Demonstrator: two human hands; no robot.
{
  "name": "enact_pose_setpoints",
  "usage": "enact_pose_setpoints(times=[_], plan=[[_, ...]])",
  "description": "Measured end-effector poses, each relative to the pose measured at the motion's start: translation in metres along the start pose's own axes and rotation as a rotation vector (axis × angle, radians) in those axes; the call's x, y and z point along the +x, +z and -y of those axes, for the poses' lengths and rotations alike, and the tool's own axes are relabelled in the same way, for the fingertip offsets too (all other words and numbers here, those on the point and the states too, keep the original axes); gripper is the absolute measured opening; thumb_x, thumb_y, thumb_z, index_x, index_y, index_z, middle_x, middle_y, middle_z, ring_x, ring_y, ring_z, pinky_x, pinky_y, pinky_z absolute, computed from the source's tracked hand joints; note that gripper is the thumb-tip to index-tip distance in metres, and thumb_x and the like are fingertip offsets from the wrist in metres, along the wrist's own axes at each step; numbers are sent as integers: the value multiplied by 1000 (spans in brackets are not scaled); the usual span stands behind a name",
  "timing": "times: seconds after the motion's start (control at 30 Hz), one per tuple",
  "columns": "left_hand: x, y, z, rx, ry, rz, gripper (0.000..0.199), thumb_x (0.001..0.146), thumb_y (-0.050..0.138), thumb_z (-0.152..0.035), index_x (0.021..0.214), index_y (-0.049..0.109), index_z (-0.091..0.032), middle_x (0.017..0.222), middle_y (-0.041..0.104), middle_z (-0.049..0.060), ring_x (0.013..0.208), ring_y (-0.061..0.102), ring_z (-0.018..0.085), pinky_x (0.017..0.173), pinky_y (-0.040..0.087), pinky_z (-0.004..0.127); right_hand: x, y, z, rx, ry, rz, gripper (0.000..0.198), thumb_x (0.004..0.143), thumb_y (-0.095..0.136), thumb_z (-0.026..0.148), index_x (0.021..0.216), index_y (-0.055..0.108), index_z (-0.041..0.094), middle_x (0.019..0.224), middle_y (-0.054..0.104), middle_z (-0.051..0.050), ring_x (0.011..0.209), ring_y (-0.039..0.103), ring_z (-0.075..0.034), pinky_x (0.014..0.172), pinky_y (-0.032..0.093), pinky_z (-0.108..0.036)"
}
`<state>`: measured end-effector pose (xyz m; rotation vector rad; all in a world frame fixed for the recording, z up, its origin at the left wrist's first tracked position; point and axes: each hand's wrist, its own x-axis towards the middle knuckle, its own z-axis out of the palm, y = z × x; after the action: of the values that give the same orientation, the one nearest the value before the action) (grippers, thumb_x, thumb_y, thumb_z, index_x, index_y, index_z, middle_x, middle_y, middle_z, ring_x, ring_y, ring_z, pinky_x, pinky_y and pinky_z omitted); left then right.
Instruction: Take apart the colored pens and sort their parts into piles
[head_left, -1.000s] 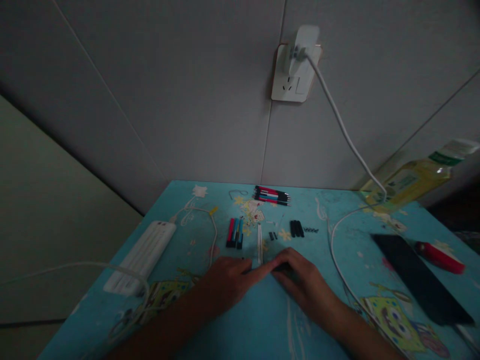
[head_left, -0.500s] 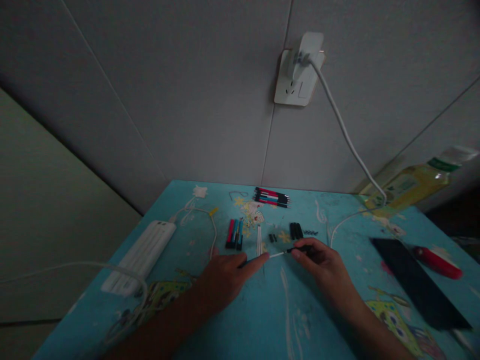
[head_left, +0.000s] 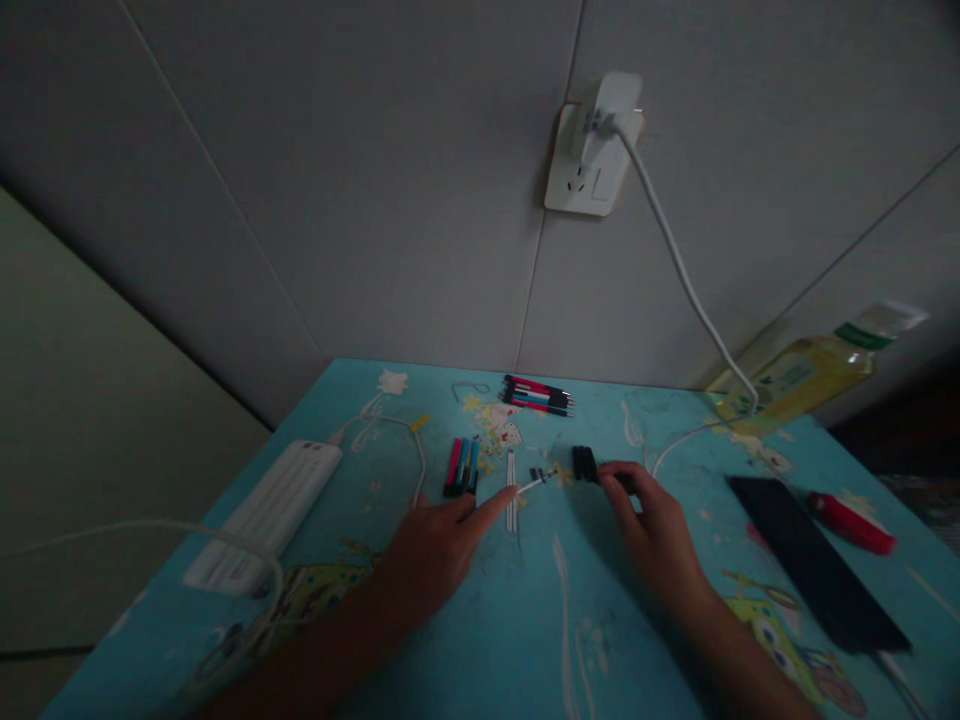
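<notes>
My left hand (head_left: 439, 540) is closed around a pen body that its fingers mostly hide. From its fingertips a thin white refill (head_left: 531, 486) sticks out to the right, with a dark tip. My right hand (head_left: 649, 515) pinches a black pen piece (head_left: 624, 482), now apart from the refill. Its fingertips are beside the black pen grips (head_left: 584, 463) lying on the table. White refills (head_left: 511, 490) lie side by side between my hands. Coloured pen barrels (head_left: 462, 463), pink and blue with black ends, lie just beyond my left hand. Small dark pieces (head_left: 535, 474) lie near the refill's tip.
A row of pens (head_left: 537, 396) lies at the back. At left are a white power strip (head_left: 262, 515) and cables; at right, a black flat object (head_left: 817, 560), a red object (head_left: 853, 523) and a yellow liquid bottle (head_left: 802, 378). A white cable (head_left: 675, 250) hangs from the wall socket.
The black piece in my right hand has come off the refill's end and moved right, toward the black grips. The refill in my left hand now shows a bare dark tip.
</notes>
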<state>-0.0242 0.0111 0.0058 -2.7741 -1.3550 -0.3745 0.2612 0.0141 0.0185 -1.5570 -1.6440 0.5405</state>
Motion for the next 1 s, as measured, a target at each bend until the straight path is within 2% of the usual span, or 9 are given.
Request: enact_pose_setpoints(times=[0.1, 0.17, 0.37, 0.57, 0.77, 1.0], plan=[[0, 1, 1, -18, -24, -30, 62, 94, 43, -7, 150, 34, -30, 79, 60, -1, 62, 57, 14, 62, 45, 23, 0, 6, -7, -96, -111, 49, 24, 99, 45, 38, 105, 61, 21, 102, 68, -9, 92, 64, -23, 83, 51, -36], [1, 1, 1, -24, -33, -30, 59, 95, 42, -7, 149, 36, -30, 79, 60, -1, 61, 56, 13, 60, 45, 23, 2, 9, -10, -147, -148, 81, 23, 99, 44, 35, 104, 61, 21, 102, 69, -9, 91, 64, -23, 83, 51, -36], [2, 1, -1, -16, -54, -1, 59, 95, 43, -8, 149, 36, -31, 81, 62, -1, 64, 59, 15, 65, 46, 26, 14, 17, -11, -410, -191, -12, 39, 96, 50, 43, 126, 58, 20, 96, 70, -10, 81, 65, -22, 75, 52, -35], [1, 1, -2, -38, -60, -26, 60, 94, 43, -8, 149, 37, -31, 82, 63, 0, 67, 60, 15, 67, 47, 26, 32, 32, -5, -648, -299, -8, 32, 98, 51, 39, 120, 62, 17, 86, 71, -9, 81, 63, -24, 79, 47, -36], [2, -3, -2, -53, -53, -6, 59, 95, 43, -9, 149, 36, -31, 82, 63, 0, 65, 59, 15, 68, 47, 27, 37, 33, -5, -707, -284, -7, 29, 98, 52, 35, 120, 63, 18, 94, 69, -11, 91, 59, -26, 84, 44, -38], [3, -5, -2, -75, -67, 34, 61, 94, 44, -7, 150, 35, -31, 84, 65, 0, 69, 61, 16, 67, 46, 28, 27, 25, -5, -720, -325, 44, 24, 97, 54, 35, 110, 70, 21, 95, 65, -9, 91, 56, -25, 83, 43, -38]])
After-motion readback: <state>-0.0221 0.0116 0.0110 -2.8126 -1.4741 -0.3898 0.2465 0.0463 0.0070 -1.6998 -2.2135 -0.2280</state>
